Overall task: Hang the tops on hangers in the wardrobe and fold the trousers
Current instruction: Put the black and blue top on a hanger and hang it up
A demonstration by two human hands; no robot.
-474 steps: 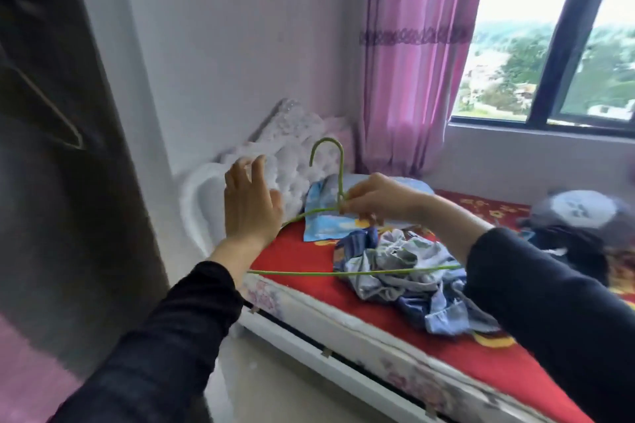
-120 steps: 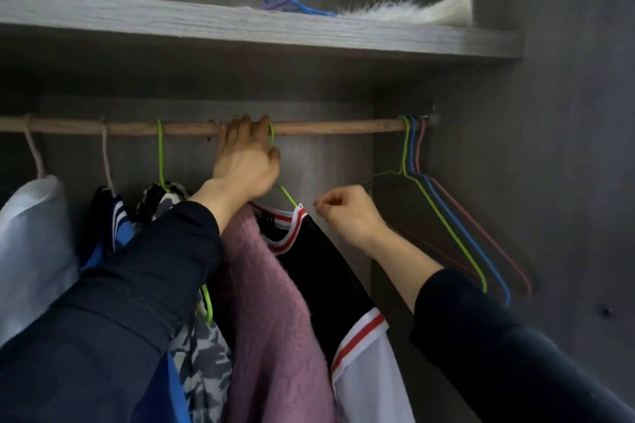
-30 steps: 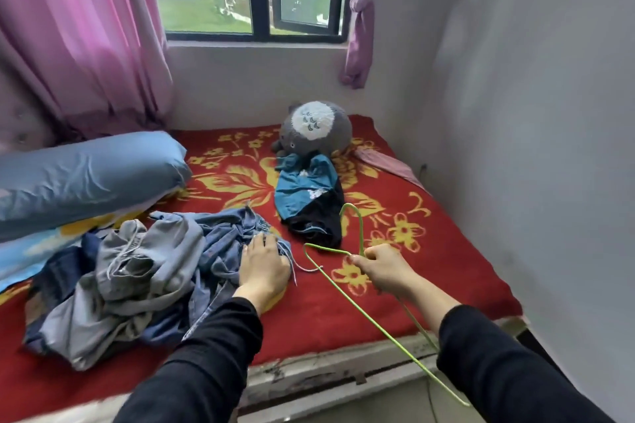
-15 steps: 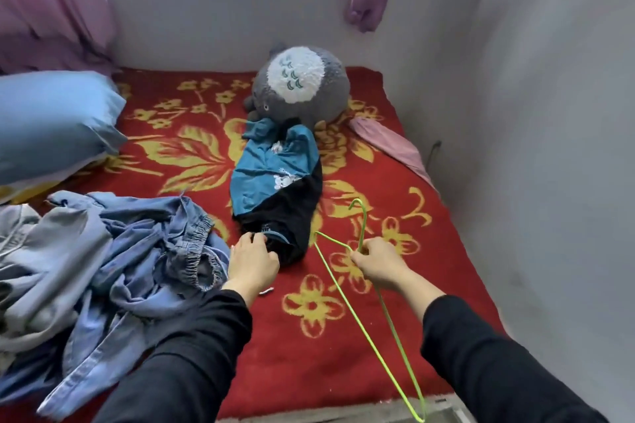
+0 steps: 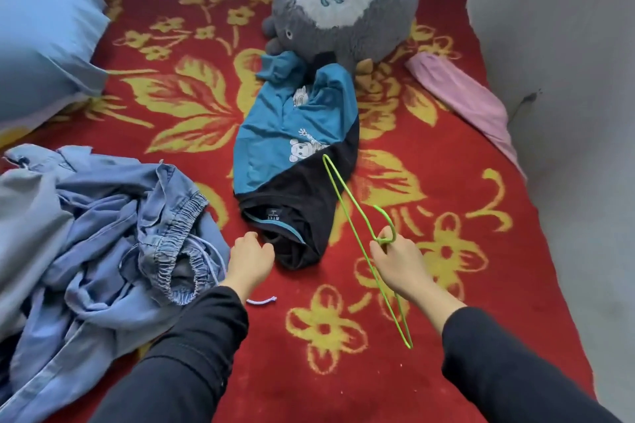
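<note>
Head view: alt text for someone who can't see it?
A person's right hand holds a green wire hanger by its neck while the left hand reaches the collar of a teal-and-black T-shirt lying on a red floral blanket; whether it grips is unclear. A grey plush toy sits beyond the shirt, and a denim clothes pile lies left.

red and yellow all round

teal-and-black t-shirt [image 5: 295, 154], lime-green wire hanger [image 5: 357, 233], faded-blue denim trousers [image 5: 103, 227], grey-and-white plush toy [image 5: 343, 0], yellow-flowered red blanket [image 5: 464, 251].
</note>
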